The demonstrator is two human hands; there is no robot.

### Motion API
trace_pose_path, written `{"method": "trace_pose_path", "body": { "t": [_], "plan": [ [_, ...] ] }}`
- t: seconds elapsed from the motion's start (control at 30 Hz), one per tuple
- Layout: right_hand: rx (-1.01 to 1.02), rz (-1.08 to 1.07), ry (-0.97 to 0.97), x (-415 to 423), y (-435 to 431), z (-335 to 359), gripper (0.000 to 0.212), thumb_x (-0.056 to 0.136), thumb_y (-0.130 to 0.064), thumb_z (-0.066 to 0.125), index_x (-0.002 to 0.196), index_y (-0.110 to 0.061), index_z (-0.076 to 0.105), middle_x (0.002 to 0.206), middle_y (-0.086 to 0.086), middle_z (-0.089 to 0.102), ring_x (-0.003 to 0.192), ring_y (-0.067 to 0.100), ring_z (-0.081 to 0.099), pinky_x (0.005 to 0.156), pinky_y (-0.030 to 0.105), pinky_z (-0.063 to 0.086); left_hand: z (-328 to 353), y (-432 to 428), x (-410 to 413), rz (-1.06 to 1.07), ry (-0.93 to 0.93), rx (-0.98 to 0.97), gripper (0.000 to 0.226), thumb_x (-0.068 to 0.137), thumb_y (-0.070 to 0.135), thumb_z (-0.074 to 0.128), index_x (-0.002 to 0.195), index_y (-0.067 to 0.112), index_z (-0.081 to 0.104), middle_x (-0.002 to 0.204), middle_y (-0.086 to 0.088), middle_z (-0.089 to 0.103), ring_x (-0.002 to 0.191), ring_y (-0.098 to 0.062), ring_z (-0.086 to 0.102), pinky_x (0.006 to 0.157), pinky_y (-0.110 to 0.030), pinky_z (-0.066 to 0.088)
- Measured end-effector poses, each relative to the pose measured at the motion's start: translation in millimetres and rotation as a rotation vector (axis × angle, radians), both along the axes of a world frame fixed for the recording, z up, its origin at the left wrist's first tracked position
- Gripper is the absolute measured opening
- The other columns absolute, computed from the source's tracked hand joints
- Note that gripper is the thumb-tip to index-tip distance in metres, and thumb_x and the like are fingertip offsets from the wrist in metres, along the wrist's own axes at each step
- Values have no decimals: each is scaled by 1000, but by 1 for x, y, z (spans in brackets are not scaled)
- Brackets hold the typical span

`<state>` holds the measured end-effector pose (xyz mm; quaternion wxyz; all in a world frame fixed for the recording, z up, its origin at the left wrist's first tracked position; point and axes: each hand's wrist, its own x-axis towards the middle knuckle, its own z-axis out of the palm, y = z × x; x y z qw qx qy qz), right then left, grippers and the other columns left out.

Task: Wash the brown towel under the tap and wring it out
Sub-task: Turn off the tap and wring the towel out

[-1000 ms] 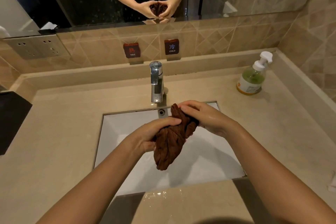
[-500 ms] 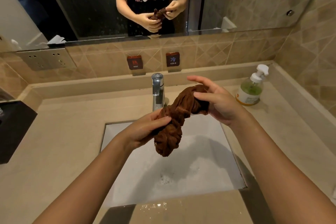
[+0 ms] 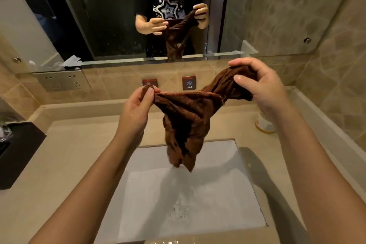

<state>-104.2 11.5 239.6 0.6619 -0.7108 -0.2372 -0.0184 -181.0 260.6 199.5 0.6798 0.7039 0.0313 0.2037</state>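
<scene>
Brown towel (image 3: 186, 121) held in the air above the sink (image 3: 227, 194), stretched between both hands, touching neither basin nor surface (image 3: 69, 154). Left hand (image 3: 136, 105) pinches one corner between thumb and fingertips. Right hand (image 3: 263, 87) sits higher and further back, fingers curled round the other, bunched end. Hands well apart. Between them the top edge runs roughly taut, twisted near the right hand; the rest hangs in a wrinkled, sagging pouch with its lowest tip over the basin. Scattered droplets or foam on the basin floor; a wet patch on the front rim. COLD sign (image 3: 189, 83) on the tiled wall behind the towel. Soap bottle (image 3: 264, 125) mostly hidden behind the right wrist. Mirror (image 3: 99, 16) reflects both hands and the towel. Outlet plate (image 3: 61, 80) at left.
</scene>
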Motion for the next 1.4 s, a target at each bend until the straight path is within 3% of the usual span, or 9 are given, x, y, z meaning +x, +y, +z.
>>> {"method": "trace_pose_path", "body": {
  "t": [0.23, 0.43, 0.6, 0.77, 0.97, 1.07, 1.2, 1.3, 1.4],
  "plan": [
    [82, -1, -179, 5, 2, 32, 32, 89, -8, 56, 105, -34, 64, 104, -3, 63, 100, 21, 64, 81, 37, 56, 55, -12, 8, 69, -66, 14, 23, 101, 27, 39, 91, 24, 60, 74, 4, 50, 65, -5, 47, 63, -20, 40],
    [-23, -96, -292, 26, 10, 51, 24, 89, -7, 52, 102, -23, 64, 101, -6, 62, 100, 12, 61, 85, 23, 50, 86, 2, -1, -170, 115, 660, 42, 75, 43, 66, 112, 35, 48, 109, 10, 56, 100, -6, 57, 83, -25, 50],
    [-178, -294, -424, 34, 2, 51, 23, 89, -5, 49, 102, -16, 65, 101, -3, 61, 93, 1, 56, 82, 6, 41, 94, 25, -17, -141, 55, 1013, 12, 90, 19, 57, 95, 29, 61, 93, 7, 63, 87, -3, 58, 76, -25, 52],
    [-118, -240, -360, 21, 12, 54, 20, 90, -7, 50, 96, -16, 66, 94, -7, 62, 89, -2, 56, 75, 3, 41, 101, 24, -15, -129, -100, 827, 18, 96, 18, 48, 89, 33, 54, 86, 10, 57, 81, 6, 56, 73, -15, 48],
    [-193, -415, -381, 22, 27, 54, 21, 92, -10, 46, 96, -17, 65, 94, -5, 60, 90, 8, 55, 72, 0, 38, 110, 13, -1, -129, -99, 79, 7, 96, 28, 51, 95, 27, 57, 88, 8, 60, 83, -2, 60, 84, -27, 46],
    [-126, -659, -348, 24, 21, 57, 23, 93, -12, 41, 99, -13, 63, 93, -3, 57, 90, 11, 52, 67, 9, 37, 118, 33, -9, -287, -19, 527, 34, 78, 48, 66, 105, 32, 52, 97, 13, 57, 91, 0, 57, 84, -21, 46],
    [-177, -774, -331, 22, 11, 61, 25, 93, -11, 40, 104, -6, 62, 95, -1, 55, 92, 9, 49, 70, 11, 34, 108, 50, -22, -469, 50, 1278, 74, 69, 31, 82, 129, 30, 39, 114, 24, 43, 102, 4, 46, 85, -11, 39],
    [-192, -730, -317, 13, 12, 61, 25, 93, -10, 43, 103, -3, 64, 96, -1, 56, 93, 8, 49, 69, -3, 31, 83, 57, -12, -291, -25, 1723, 48, 82, 27, 70, 126, 27, 52, 123, 8, 54, 107, -12, 52, 80, -21, 41],
    [-212, -710, -299, 4, 15, 52, 23, 91, -12, 48, 101, -1, 66, 96, 2, 61, 92, 10, 53, 73, 1, 35, 72, 69, -6, -216, -71, 1720, 24, 89, 26, 61, 112, 20, 64, 114, -1, 63, 101, -20, 59, 75, -26, 45]
  ]
}}
